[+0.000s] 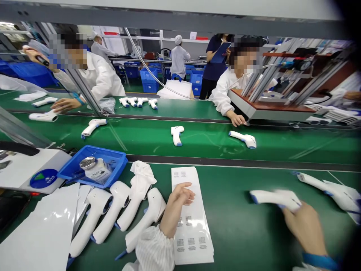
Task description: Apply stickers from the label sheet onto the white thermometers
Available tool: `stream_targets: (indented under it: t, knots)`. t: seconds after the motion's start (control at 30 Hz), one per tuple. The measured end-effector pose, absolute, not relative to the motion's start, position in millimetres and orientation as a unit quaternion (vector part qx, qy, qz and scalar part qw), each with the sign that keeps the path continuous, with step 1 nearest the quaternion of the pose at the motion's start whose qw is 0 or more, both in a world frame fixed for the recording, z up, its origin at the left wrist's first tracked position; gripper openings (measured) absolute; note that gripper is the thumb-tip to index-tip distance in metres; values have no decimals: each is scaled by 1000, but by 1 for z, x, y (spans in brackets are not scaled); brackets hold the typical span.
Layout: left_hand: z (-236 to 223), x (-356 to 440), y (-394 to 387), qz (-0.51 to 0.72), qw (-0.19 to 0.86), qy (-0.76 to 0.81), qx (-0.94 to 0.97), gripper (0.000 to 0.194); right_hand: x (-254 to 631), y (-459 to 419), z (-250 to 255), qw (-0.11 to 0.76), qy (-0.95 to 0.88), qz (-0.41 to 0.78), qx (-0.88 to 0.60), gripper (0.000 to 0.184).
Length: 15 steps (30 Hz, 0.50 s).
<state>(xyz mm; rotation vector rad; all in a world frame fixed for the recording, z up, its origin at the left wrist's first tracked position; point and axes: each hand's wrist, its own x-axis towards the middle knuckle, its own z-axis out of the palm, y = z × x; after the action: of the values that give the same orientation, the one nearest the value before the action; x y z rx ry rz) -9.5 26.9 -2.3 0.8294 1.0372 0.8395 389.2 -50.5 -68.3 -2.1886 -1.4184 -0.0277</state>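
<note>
A green bench (pixel 231 226) is stretching across the foreground, with a green conveyor belt (pixel 138 139) running behind it. Past the belt, two co-workers (pixel 104 75) in white are reaching toward it, and blue crates (pixel 149 81) are standing farther back in the room. On the bench, a blue tray (pixel 120 171) is sitting at the left and a printed label sheet (pixel 197 222) is lying under the left hand. That left hand (pixel 180 197) is curling its fingers loosely over the sheet; whether it is pinching or touching anything cannot be told. The right hand (pixel 306 226), blurred, is gripping the head of a white gun-shaped device (pixel 270 197), whose handle is pointing left toward the sheet. Whether this device is resting on the bench is unclear. Another device (pixel 335 192) is lying beyond it near the right edge, while four more devices (pixel 155 207) are lying left of the sheet.
</note>
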Motion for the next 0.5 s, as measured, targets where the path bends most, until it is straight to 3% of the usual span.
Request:
stream_targets:
  t: [0.07,0.13,0.2,0.27,0.33,0.4,0.5]
  knots:
    - [-4,-6,28,385,696,468,387,36,351,-28,-50,312,-590,94,-739,22]
    - [-6,0,26,356,732,433,386,56,297,-9,-31,356,-626,160,-675,40]
    - [-6,5,20,308,805,365,351,82,241,5,-14,341,-681,261,-593,47]
    - [-5,7,13,326,836,325,298,94,199,17,-3,320,-722,328,-519,54]
    - [-2,2,7,412,793,359,272,92,176,25,0,323,-726,349,-497,48]
    - [2,-8,5,472,719,426,281,87,165,29,-7,322,-715,340,-520,30]
    - [1,-22,5,474,658,499,305,80,157,26,-27,284,-714,317,-556,14]
